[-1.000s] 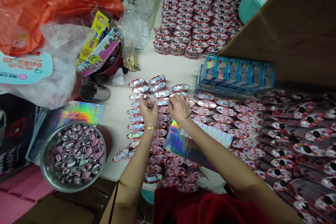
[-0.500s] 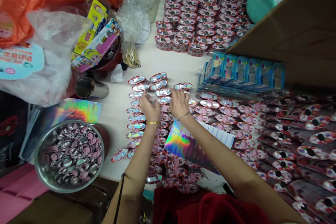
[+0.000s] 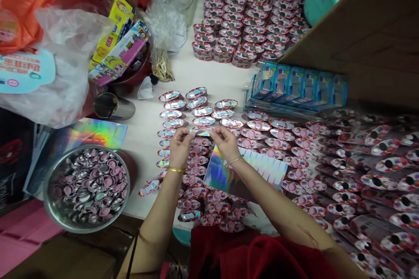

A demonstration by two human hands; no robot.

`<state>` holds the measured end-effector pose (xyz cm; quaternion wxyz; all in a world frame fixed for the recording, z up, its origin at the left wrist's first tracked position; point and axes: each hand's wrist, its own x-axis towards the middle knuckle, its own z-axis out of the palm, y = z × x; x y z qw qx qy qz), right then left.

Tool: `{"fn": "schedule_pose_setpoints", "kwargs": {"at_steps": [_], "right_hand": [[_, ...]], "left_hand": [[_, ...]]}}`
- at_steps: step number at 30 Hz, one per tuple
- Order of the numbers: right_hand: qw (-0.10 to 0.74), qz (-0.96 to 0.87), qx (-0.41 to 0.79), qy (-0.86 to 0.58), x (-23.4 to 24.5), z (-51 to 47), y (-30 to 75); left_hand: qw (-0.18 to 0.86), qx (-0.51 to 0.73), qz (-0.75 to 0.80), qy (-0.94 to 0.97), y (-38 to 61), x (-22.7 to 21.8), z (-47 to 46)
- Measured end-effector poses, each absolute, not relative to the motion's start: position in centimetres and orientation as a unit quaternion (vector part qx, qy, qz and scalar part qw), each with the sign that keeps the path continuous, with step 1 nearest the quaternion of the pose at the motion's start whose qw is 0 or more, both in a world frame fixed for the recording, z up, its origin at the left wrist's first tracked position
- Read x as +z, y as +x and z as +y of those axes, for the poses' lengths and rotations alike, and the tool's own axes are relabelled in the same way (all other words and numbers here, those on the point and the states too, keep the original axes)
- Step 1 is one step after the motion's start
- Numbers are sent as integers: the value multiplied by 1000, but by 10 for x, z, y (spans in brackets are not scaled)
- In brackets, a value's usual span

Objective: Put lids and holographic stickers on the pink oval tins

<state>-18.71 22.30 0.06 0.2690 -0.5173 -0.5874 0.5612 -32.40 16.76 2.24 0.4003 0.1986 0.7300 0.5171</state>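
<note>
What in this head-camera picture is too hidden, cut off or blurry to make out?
Head view, small shiny strip pinched between the left hand and the right hand: too small to read.
Head view, teal tub: cut by the top edge and partly hidden by the cardboard box.
Head view, packs at the right: blurred.
Head view, steel bowl: the print on its lids is too small to read.

Free passage: bare white table (image 3: 209,76) strip between the far stacks of red lidded cups (image 3: 248,13) and the near rows of small holographic-topped cups (image 3: 196,113); also a bare patch toward the left edge. Obstacles: lying steel cup (image 3: 113,107), round steel bowl (image 3: 50,207), blue blister packs (image 3: 294,85), brown cardboard box (image 3: 366,39) along the right edge
</note>
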Motion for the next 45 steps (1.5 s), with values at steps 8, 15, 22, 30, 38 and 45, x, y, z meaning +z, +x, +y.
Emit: {"fn": "schedule_pose_setpoints", "kwargs": {"at_steps": [8,15,22,30,38,45], "right_hand": [[118,-801,257,-528,-5,231,-191],[82,-817,234,-521,-17,229,-197],[212,-791,281,-500,-3,222,-167],[144,-802,280,-508,13,199,-101],[20,-821,348,-452,41,195,-88],[-20,-797,337,-501,62,209,-68]], "left_hand": [[153,362,845,363,-322,-21,178],[86,244,891,372,-313,-24,178],[168,204,726,634,-309,-2,167],[281,161,657,680,-286,4,147],[191,158,633,733,-259,26,124],[142,224,633,727,-216,41,97]]}}
